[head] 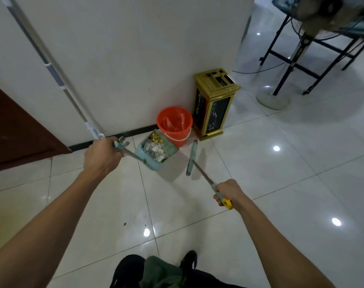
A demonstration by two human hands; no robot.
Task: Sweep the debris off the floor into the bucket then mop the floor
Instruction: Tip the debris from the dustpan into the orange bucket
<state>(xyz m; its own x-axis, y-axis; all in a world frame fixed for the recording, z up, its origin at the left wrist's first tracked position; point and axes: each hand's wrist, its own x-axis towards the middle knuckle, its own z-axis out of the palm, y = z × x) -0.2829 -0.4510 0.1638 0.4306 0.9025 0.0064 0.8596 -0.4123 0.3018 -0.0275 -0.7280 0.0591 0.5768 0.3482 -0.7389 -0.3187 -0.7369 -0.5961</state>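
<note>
- A teal dustpan (156, 153), loaded with white scraps and yellow bits of debris (156, 145), hangs tilted just above the pale tiled floor (260, 173), its far edge beside the orange bucket (174, 125).
- The bucket, lined with clear plastic, stands at the foot of the white wall (125, 59), at about 12 o'clock from the person.
- The left hand (101, 156), at 11 o'clock, is curled tight round the top of the dustpan's handle.
- The right hand (226, 193), at 1 o'clock, grips the broom (192, 159) near its yellow end cap; the teal broom head is just right of the dustpan, near the floor.
- A small brown speck (124, 224) lies on the tiles at 11 o'clock, close to the person's feet.
- A mop pole (52, 67) leans against the wall at 10 o'clock.
- A gold-and-black bin (215, 104) stands just right of the bucket.
- A standing fan (274, 98) and black table legs (314, 65) fill the 2 o'clock corner.
</note>
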